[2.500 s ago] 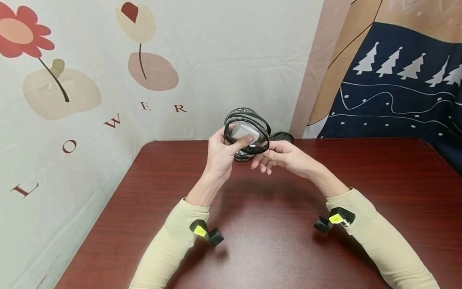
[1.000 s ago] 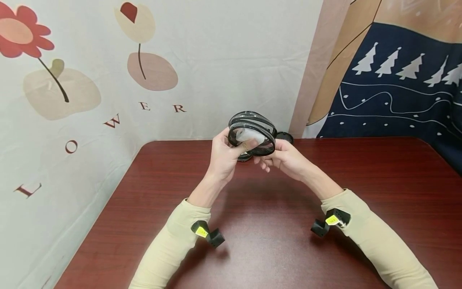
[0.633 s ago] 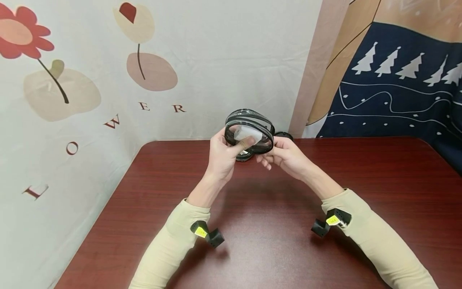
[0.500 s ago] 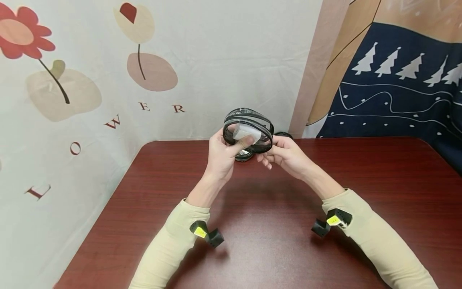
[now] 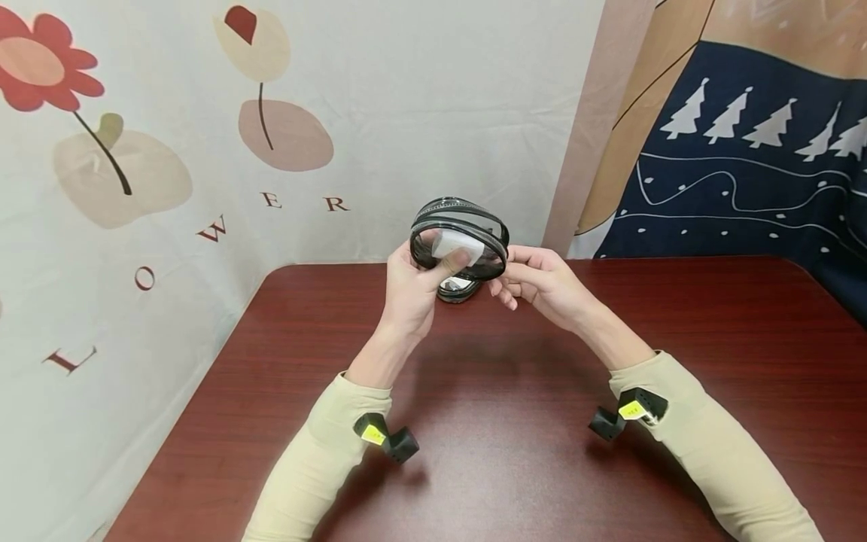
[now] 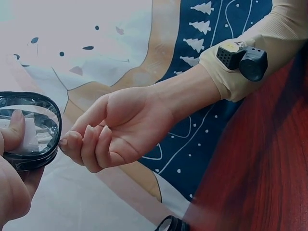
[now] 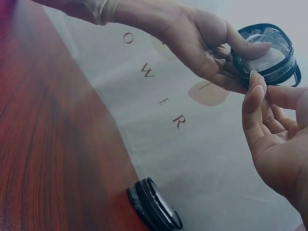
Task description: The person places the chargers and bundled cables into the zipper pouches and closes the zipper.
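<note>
My left hand (image 5: 411,290) holds up a small round clear pouch (image 5: 492,260) with black trim and a zip around its side, thumb pressed on its clear face. White material (image 7: 262,62) shows inside it. The fingertips of my right hand (image 5: 545,282) pinch at the pouch's right edge, by the zip; what exactly they grip is hidden. In the left wrist view, this hand's fingers (image 6: 89,149) are curled, their tips right at the pouch (image 6: 55,149).
A similar black-trimmed pouch (image 5: 459,290) sits on the red-brown table (image 5: 501,452) near the back edge, below the held one. Behind the table hang a pale flower-printed cloth (image 5: 406,113) and a dark blue tree-printed cloth (image 5: 731,188).
Both hands and the held pouch have risen slightly; the pouch has shifted left over the last second. The right hand now covers the black round thing seen behind it earlier.
</note>
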